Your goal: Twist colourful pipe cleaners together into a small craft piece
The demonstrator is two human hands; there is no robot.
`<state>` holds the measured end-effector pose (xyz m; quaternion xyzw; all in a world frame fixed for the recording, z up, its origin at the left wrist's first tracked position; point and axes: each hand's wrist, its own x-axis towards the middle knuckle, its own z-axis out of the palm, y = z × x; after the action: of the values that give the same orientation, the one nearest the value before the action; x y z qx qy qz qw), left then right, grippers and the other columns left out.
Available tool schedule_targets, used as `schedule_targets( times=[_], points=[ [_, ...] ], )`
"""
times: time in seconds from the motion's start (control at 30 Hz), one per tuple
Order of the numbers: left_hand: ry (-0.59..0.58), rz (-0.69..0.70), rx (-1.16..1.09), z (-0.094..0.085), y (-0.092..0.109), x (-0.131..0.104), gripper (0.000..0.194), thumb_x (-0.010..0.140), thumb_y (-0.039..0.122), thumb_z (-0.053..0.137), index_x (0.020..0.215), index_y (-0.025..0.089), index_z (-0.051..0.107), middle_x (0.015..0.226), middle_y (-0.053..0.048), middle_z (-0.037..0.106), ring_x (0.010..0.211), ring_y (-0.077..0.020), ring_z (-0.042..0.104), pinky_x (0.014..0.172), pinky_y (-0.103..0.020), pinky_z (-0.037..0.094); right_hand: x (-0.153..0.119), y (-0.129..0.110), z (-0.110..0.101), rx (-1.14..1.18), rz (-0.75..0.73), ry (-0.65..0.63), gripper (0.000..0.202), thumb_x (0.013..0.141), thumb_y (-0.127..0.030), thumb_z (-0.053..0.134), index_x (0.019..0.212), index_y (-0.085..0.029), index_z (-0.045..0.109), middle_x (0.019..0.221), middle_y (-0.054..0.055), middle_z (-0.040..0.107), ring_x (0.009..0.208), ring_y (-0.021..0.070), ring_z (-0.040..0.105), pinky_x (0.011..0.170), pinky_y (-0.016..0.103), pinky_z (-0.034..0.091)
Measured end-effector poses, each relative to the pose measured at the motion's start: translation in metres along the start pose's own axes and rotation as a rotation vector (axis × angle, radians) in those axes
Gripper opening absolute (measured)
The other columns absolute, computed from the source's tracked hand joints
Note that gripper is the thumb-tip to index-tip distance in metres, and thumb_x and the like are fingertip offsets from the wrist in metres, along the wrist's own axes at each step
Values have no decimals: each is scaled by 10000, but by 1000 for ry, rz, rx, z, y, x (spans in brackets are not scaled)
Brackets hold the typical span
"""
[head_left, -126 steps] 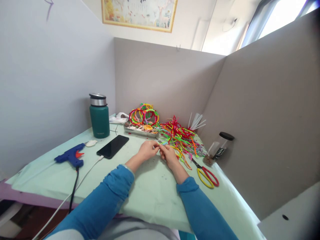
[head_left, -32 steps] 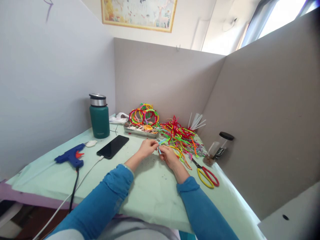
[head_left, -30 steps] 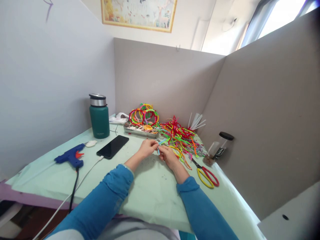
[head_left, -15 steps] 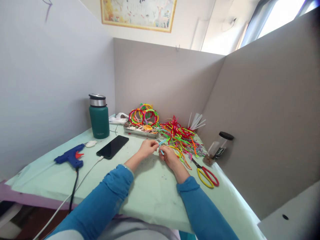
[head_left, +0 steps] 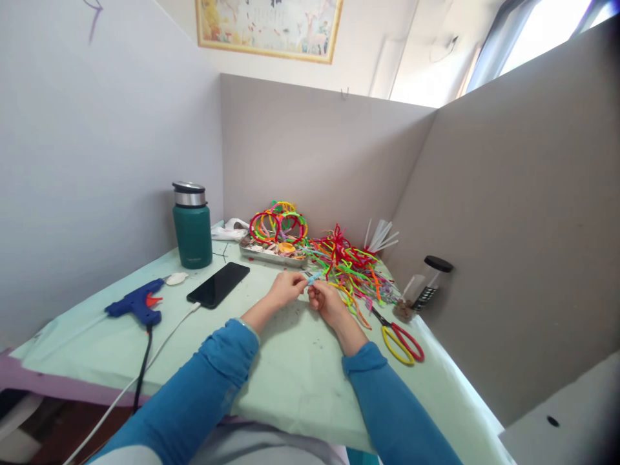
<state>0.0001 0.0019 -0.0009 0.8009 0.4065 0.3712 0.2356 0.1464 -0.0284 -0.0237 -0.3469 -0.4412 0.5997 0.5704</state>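
Note:
A small light blue piece (head_left: 314, 278), seemingly pipe cleaner, is held between both hands over the middle of the table. My left hand (head_left: 289, 286) pinches its left end with closed fingers. Close on the right, my right hand (head_left: 325, 299) has its fingers curled and closed on the same piece. Just beyond the hands lies a tangled heap of colourful pipe cleaners (head_left: 346, 258), with yellow and orange strands beside my right hand.
Scissors (head_left: 404, 342) lie at the right, near a clear jar (head_left: 428, 287). A metal tray (head_left: 274, 259) bears coloured rings. Phone (head_left: 219, 285), blue glue gun (head_left: 138, 302) and green bottle (head_left: 192, 236) stand or lie on the left; cables cross the front edge.
The light blue piece now looks shorter and more bunched between the fingers, and its lower end no longer hangs by my right hand. My right fingertips have moved up slightly.

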Motion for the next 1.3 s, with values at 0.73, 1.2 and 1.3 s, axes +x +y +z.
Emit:
schedule_targets(
  times=[0.73, 1.2, 1.3],
  points=[
    [-42, -14, -48, 0, -3, 2, 264, 717, 203, 428, 767, 120, 674, 600, -7, 616, 512, -87, 440, 493, -184, 321, -2, -3, 1, -18, -17, -6, 174, 675, -324, 659, 706, -155, 630, 564, -18, 522, 404, 60, 393, 373, 197, 248],
    [-63, -7, -147, 4, -4, 0, 302, 720, 333, 566, 877, 105, 688, 628, -32, 600, 544, -98, 449, 478, -188, 326, 0, -3, 0, -7, -21, 20, 212, 665, -347, 670, 747, -155, 637, 579, -21, 522, 408, 58, 388, 373, 201, 247],
    [-57, 14, -140, 5, -5, 1, 324, 735, 376, 562, 856, 102, 685, 606, -21, 580, 536, -92, 430, 478, -184, 315, -1, -3, 1, -3, -27, 15, 195, 662, -340, 675, 720, -162, 620, 573, -27, 514, 404, 59, 390, 374, 205, 248]
  ],
)
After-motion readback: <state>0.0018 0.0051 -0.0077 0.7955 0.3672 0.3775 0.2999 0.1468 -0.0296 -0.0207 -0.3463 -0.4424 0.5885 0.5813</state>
